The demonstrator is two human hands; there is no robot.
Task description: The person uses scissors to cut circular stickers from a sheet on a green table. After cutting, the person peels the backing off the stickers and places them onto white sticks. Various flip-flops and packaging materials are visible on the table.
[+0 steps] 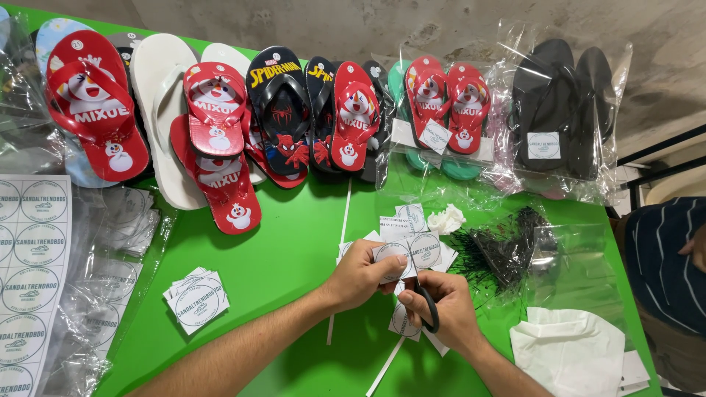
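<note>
Your left hand (358, 277) pinches a paper strip of round labels (412, 252), thumb on top, two circles showing on it. Your right hand (448, 309) is closed through the handles of black scissors (426, 301); the blades are hidden under the strip, so I can't tell whether they're open. Both hands sit just above the green desk (294, 250), nearly touching each other.

Left of your left hand: one small stack of cut square labels (195, 300). Further left, one uncut label sheet (29, 279) at the frame edge, beside clear bags (110, 279). Thin white paper offcuts (340, 242) lie under and beside your hands.

Right of the strip: one pile of black plastic ties (500, 250). Right of your right hand: one folded white cloth (566, 349).

Beyond your hands, a row of flip-flops: several red ones (220, 140), one white (165, 110), one black printed (283, 110), plus two bagged pairs, red (445, 103) and black (562, 103).
</note>
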